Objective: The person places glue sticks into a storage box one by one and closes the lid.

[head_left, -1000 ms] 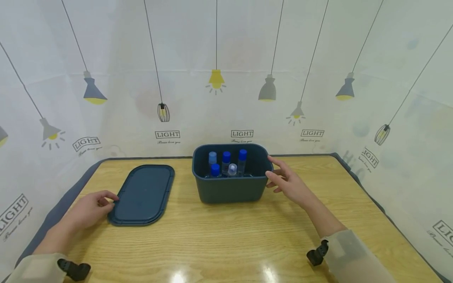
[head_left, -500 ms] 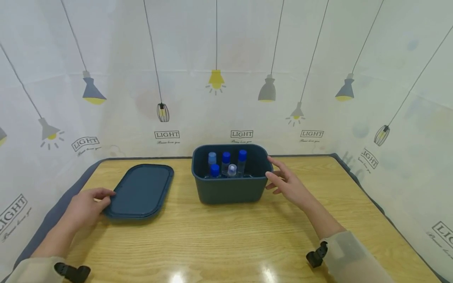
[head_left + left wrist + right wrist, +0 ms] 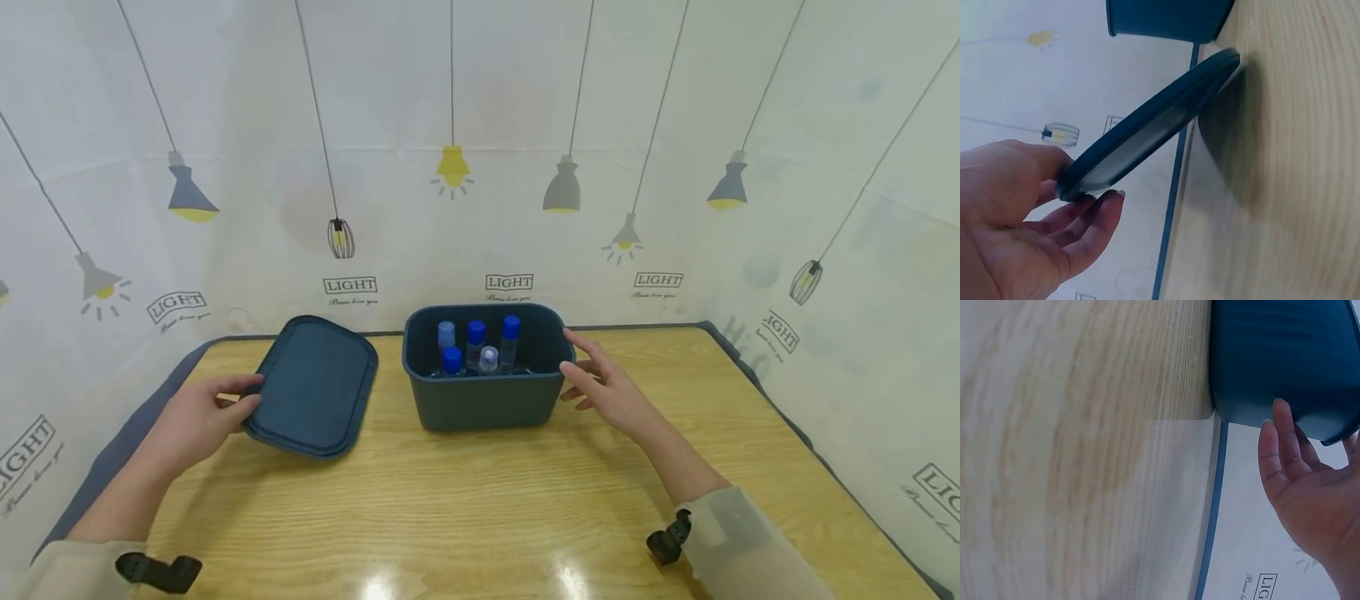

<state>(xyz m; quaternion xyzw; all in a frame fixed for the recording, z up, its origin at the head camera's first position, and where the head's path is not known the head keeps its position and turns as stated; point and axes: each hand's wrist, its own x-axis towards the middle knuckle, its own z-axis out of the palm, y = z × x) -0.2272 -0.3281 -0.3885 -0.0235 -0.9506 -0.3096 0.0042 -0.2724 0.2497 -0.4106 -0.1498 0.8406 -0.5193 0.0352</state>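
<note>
My left hand pinches the left edge of a dark blue lid, thumb on one face and fingers on the other. The lid is tilted, its held edge raised off the table; in the left wrist view the lid slants down toward its shadow. To its right stands a matching dark blue bin, its top uncovered. Inside are several small clear bottles, mostly blue-capped. My right hand rests lightly at the bin's right end, fingers nearly straight and thumb by the rim. In the right wrist view, fingertips meet the bin.
A wooden table with a dark blue border lies under everything. Close behind it hangs a pale curtain printed with lamps, and it continues along both sides. A black wrist camera sits on each sleeve.
My left hand has taken hold of the lid's left edge and lifted it, so the lid went from flat to tilted and shifted slightly right. The right hand and the bin stay in place.
</note>
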